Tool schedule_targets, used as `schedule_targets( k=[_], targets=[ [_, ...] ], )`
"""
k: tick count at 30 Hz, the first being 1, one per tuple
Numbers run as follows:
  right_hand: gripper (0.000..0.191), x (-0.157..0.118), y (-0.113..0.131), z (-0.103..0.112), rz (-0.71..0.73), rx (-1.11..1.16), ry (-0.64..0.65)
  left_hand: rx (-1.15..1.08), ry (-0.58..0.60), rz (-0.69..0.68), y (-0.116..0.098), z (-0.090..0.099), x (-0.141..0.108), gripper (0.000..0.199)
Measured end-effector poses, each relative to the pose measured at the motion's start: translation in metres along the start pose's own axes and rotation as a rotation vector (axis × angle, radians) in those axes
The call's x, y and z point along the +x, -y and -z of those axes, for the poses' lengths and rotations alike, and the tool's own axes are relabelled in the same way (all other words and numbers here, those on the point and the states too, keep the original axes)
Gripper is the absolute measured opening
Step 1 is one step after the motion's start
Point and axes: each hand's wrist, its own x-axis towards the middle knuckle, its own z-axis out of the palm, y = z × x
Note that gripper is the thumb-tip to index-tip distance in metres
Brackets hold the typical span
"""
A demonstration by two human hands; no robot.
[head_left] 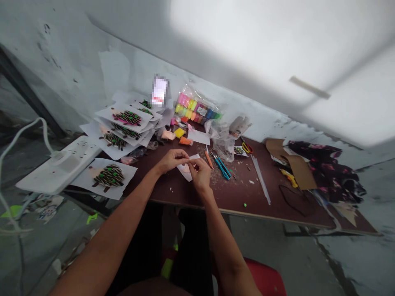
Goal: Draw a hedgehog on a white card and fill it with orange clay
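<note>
Above a small white paper (186,175) bearing a pale pink shape, my left hand (173,161) and my right hand (200,172) meet at the fingertips. Both have their fingers closed in a pinch; whatever lies between them is too small to name. An orange tool (209,160) rests just right of my right hand, beside blue-handled cutters (222,167). Behind the hands are lumps of peach clay (168,135), yellow clay (179,132) and orange clay (185,141).
Left are stacked papers with hedgehog pictures (127,118), another hedgehog sheet (108,179) and a white power strip (61,164). Behind sits a bag of coloured clay (197,109). Scissors (247,147), clear sticks (261,180), cardboard (298,170) and dark floral cloth (327,168) lie right.
</note>
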Motion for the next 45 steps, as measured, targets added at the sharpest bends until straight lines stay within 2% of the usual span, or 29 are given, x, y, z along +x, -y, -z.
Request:
schedule_targets(
  k=[5,8,11,15,20,27,37,45],
  targets=[
    [0.019,-0.009,-0.004,-0.006,-0.064,0.055,-0.067,0.036,-0.033,-0.008,0.009,-0.001,0.002,0.024],
    [0.019,-0.020,-0.008,-0.008,-0.116,0.089,-0.103,0.142,-0.121,-0.020,0.016,-0.002,0.005,0.024],
    [0.018,-0.030,-0.013,-0.006,-0.097,0.016,-0.033,0.276,-0.211,-0.067,0.019,-0.002,0.006,0.024],
    [0.020,-0.036,-0.018,-0.007,-0.059,-0.134,0.035,0.431,-0.246,-0.137,0.019,0.001,0.006,0.017],
    [0.025,-0.031,-0.016,-0.012,0.057,-0.280,0.109,0.625,-0.313,-0.124,0.024,0.005,0.005,0.018],
    [0.038,-0.030,-0.011,-0.013,0.169,-0.465,0.200,0.803,-0.196,-0.078,0.034,0.006,0.006,0.024],
    [0.029,-0.032,-0.001,-0.011,0.212,-0.631,0.290,0.834,-0.169,-0.059,0.033,0.008,0.005,0.026],
    [0.037,-0.029,0.010,-0.011,0.210,-0.767,0.436,0.889,-0.135,0.002,0.030,0.007,0.006,0.027]
  ],
)
